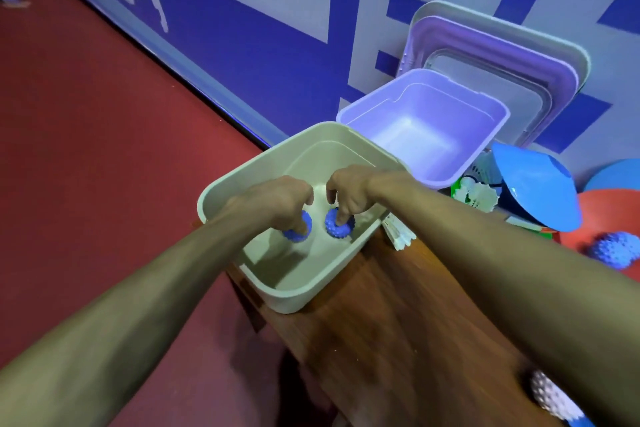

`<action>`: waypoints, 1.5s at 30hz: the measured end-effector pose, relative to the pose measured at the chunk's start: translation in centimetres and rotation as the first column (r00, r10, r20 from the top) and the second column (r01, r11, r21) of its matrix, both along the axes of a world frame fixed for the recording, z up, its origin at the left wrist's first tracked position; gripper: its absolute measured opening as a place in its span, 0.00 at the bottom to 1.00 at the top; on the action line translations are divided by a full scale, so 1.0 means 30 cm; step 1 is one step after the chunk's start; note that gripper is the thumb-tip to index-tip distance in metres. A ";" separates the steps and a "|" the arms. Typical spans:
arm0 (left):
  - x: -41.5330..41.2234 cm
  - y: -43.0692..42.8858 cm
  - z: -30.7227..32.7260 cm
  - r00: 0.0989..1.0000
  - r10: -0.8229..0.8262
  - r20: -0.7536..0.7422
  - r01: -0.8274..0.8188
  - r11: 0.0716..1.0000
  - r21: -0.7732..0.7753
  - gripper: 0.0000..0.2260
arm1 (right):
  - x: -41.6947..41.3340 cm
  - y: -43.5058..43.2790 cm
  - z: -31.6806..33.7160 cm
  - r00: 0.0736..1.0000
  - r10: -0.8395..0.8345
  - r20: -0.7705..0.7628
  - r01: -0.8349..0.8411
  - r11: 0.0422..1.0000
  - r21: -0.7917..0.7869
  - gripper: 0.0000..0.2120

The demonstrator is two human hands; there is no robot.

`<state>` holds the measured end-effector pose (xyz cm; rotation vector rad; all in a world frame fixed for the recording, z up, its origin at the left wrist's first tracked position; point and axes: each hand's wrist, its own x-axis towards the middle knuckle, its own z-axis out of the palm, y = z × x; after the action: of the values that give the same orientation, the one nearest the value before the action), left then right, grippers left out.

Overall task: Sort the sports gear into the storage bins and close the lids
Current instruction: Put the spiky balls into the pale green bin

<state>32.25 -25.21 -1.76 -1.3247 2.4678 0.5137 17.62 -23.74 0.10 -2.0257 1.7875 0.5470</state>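
Pinching spiky balls point(297, 235) point(343, 230) beneath fingers point(341, 214), inside bin point(294, 302)

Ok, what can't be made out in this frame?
Head view:
- Left blue ball: mostly covered by the left hand.
- Right blue ball: right hand covers its top; contact with the green bin floor unclear.
- White spiky ball: blurred, partly behind the right forearm.
- Red disc: cut by the right edge.
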 end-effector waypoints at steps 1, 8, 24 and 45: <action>0.001 0.004 0.005 1.000 0.002 -0.019 -0.002 1.000 -0.013 0.26 | -0.006 0.007 0.012 1.000 -0.004 0.013 0.004 1.000 -0.029 0.22; -0.041 0.099 0.126 0.966 0.004 -0.257 -0.054 0.980 -0.189 0.15 | -0.114 0.221 0.163 0.958 -0.094 0.270 0.202 0.889 -0.410 0.13; -0.507 0.646 0.098 0.535 -0.144 -0.833 0.173 0.983 -0.059 0.08 | -0.532 1.012 0.115 0.760 -0.386 0.522 0.643 0.559 -0.523 0.02; -0.731 0.644 -0.220 0.757 -0.166 -0.632 0.178 0.983 -0.046 0.22 | -0.504 1.079 -0.141 0.874 -0.449 0.186 0.482 0.853 -0.202 0.24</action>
<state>10.33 -5.89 -8.35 -1.0003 3.0672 1.0847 2.51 8.64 -4.15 -1.6188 2.2459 0.0431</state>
